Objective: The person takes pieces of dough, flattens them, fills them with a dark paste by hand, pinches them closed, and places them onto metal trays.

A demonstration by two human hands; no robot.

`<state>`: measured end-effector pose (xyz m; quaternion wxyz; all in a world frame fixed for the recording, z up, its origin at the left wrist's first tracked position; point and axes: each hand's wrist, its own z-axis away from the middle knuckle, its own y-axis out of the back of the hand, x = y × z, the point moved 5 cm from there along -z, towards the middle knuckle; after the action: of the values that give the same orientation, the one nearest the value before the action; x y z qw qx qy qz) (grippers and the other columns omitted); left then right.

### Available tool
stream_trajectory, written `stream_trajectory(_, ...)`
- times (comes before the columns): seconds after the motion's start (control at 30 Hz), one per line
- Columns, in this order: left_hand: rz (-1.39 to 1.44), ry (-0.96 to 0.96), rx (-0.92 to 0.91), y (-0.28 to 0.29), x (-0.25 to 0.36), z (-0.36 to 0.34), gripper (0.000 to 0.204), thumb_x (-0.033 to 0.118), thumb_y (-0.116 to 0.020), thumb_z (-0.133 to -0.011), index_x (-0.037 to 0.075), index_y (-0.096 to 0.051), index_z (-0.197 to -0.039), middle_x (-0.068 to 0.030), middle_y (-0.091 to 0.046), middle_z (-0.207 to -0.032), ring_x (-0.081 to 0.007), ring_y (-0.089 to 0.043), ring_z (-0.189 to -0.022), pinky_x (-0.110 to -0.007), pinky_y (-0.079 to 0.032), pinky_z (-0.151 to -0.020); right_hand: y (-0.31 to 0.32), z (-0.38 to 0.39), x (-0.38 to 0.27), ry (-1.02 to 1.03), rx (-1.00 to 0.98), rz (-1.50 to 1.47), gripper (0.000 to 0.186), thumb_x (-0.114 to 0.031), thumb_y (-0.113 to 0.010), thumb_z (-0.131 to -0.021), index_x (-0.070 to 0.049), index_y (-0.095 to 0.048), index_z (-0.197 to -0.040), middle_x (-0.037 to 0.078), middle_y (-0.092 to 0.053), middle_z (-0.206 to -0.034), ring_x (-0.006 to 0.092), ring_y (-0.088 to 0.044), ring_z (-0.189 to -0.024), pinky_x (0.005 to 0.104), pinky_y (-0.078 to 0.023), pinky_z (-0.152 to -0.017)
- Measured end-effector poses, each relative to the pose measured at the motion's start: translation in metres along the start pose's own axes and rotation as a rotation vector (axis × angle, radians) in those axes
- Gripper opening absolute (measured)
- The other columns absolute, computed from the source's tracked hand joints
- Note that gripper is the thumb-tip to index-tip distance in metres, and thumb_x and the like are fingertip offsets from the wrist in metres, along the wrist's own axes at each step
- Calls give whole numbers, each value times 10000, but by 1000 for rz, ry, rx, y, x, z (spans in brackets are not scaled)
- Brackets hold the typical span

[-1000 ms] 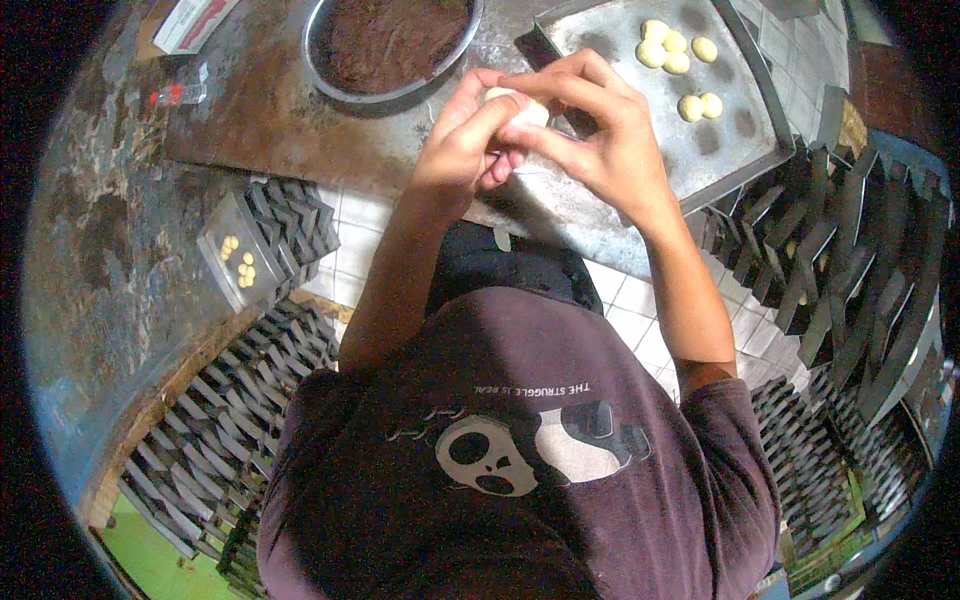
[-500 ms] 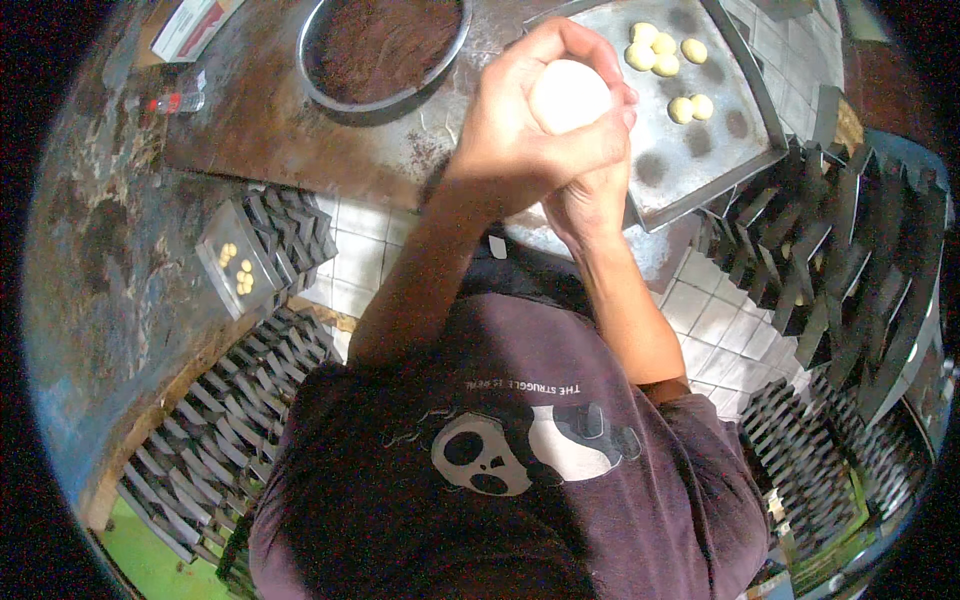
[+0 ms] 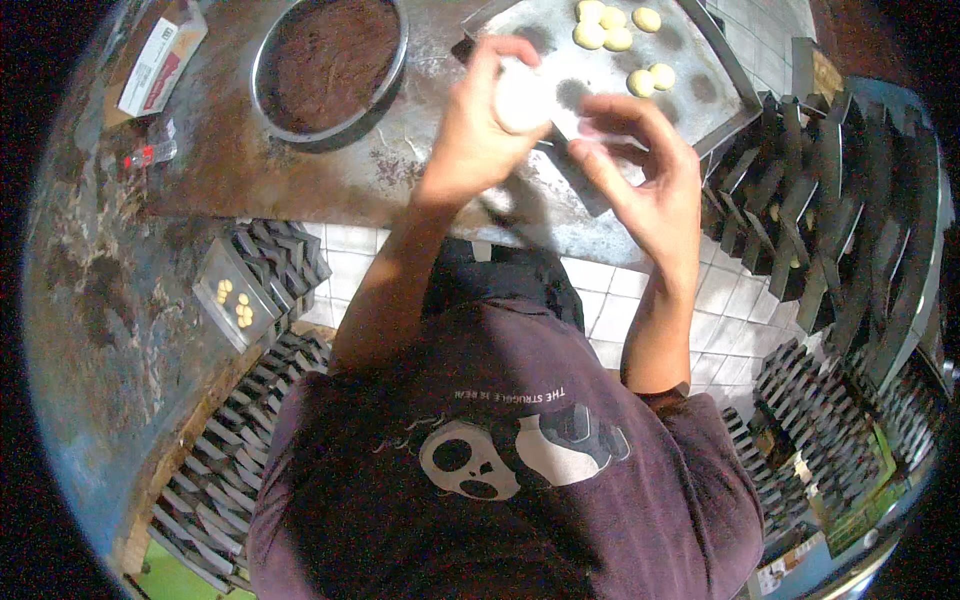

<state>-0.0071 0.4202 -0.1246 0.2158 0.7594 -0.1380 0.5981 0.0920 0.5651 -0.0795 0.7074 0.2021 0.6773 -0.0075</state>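
Note:
A round white ball, probably dough (image 3: 522,98), sits in my left hand (image 3: 470,135). The fingers and thumb of that hand curl round it, and bright light washes out its surface. My right hand (image 3: 650,170) is just to the right, apart from the ball, with its thumb and bent fingers spread. A small whitish patch shows by its fingertips; I cannot tell what it is. Both hands are over the near left part of a metal baking tray (image 3: 712,125). Several small pale yellow dough balls (image 3: 617,38) lie in clusters on that tray, among dark round marks.
A metal bowl (image 3: 262,110) of dark brown crumbly filling stands at the left of the worktable (image 3: 330,185). Farther left are a cardboard box (image 3: 160,65) and a clear plastic bottle with red (image 3: 150,152). Stacked metal trays (image 3: 800,220) rise on the right, more (image 3: 240,430) on the left.
My right hand has come away from the ball and moved right, its fingers spreading. My left hand keeps the ball and has shifted left. The bowl and tray appear farther left in view.

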Motion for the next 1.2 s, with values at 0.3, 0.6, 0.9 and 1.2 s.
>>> stream_trajectory(0.3,-89,22,-389,-82,-57,-7,535,95,-771,-805,106,-460,-1240,-207,-725,-1017,-389,-745,-984,-458,-574,-814,21,-4,83,-182,-52,15,450,-111,-864,-826,-44,-710,-1244,51,-685,-1238,169,-630,-1164,331,-548,-931)
stream_trajectory(0.6,-74,239,-337,-20,-125,-10,1161,132,-939,-695,190,-214,-1600,-219,-493,-1428,-161,-684,-715,-313,-595,-685,8,-72,258,-62,-67,465,449,-226,-798,-845,-33,-711,-1242,153,-692,-1151,279,-701,-908,384,-564,-901)
stream_trajectory(0.9,-319,523,-32,122,-156,144,930,51,-873,-788,134,-321,-1531,-115,-575,-1260,-177,-655,-1000,-336,-565,-815,-50,-75,295,372,-324,1062,758,-503,-460,-1047,17,-330,-1583,204,-272,-1678,353,-210,-1573,492,-186,-1277)
stream_trajectory(1.2,-361,676,186,175,-130,242,884,-51,-823,-782,120,-342,-1504,-66,-586,-1138,-43,-432,-605,-202,-429,-566,-37,-92,267,391,-326,915,598,-363,-473,-1066,1,-423,-1538,207,-375,-1627,342,-323,-1531,513,-246,-1257)
